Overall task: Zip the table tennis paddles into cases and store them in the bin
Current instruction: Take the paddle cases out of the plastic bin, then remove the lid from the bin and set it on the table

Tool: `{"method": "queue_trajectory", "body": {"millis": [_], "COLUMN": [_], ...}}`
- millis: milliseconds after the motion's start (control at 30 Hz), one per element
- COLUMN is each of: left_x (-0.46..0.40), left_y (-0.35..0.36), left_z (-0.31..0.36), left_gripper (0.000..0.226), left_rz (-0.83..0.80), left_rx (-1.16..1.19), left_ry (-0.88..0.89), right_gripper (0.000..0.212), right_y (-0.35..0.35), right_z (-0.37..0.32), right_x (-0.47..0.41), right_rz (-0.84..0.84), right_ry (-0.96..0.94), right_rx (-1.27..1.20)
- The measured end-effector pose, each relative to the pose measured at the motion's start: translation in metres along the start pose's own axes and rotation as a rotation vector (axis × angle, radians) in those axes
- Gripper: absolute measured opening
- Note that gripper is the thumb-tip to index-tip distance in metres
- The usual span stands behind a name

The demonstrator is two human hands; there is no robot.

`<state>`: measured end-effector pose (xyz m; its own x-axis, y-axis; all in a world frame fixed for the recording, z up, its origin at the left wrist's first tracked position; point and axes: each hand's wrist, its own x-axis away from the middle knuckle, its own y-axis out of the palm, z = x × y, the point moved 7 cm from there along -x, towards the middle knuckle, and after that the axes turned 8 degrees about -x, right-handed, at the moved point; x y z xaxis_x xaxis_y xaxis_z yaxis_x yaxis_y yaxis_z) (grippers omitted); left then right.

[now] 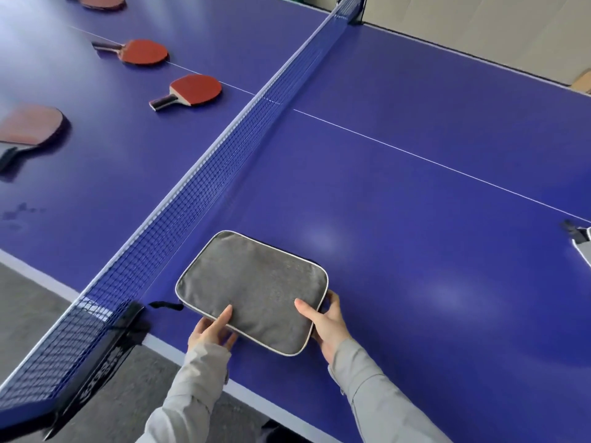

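A grey paddle case (252, 289) with pale piping lies flat on the blue table (415, 251), near its front edge and just right of the net. My left hand (211, 330) holds the case's near-left edge, thumb on top and fingers under it. My right hand (326, 321) grips the near-right corner, thumb on top. A black strap (164, 305) trails from the case's left side. Several red paddles lie across the net on the left half: one (192, 92) closest to the net, another (140, 52) behind it, one (28, 129) at the left edge.
The blue net (224, 161) runs diagonally from the near-left clamp (124, 327) to the far post. Another grey case (583, 244) pokes in at the right edge. A fourth paddle (102, 0) lies at the top left. Grey floor shows below the table's edge. No bin in sight.
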<state>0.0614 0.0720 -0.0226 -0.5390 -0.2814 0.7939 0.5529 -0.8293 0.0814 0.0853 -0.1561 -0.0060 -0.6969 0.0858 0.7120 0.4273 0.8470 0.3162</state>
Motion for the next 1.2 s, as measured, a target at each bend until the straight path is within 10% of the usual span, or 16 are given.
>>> {"method": "queue_trajectory", "body": {"millis": [500, 767, 1033, 1200], "left_x": [-0.011, 0.019, 0.098, 0.145], "left_y": [-0.007, -0.002, 0.072, 0.146], "left_z": [-0.007, -0.024, -0.119, -0.142], "left_gripper": [0.035, 0.061, 0.076, 0.069], "left_rz": [0.215, 0.311, 0.018, -0.217], "left_rx": [0.002, -0.447, -0.648, -0.721], "left_ry": [-0.032, -0.005, -0.303, -0.133], "right_gripper": [0.065, 0.072, 0.065, 0.066], "right_y": [-0.014, -0.051, -0.142, -0.207], "right_z": [-0.004, -0.015, -0.052, -0.069], "right_x": [-0.001, 0.027, 0.079, 0.125], "right_rz": [0.141, 0.155, 0.316, 0.411], "right_ry": [-0.183, -0.227, -0.324, -0.406], "right_rx": [0.518, 0.605, 0.605, 0.570]}}
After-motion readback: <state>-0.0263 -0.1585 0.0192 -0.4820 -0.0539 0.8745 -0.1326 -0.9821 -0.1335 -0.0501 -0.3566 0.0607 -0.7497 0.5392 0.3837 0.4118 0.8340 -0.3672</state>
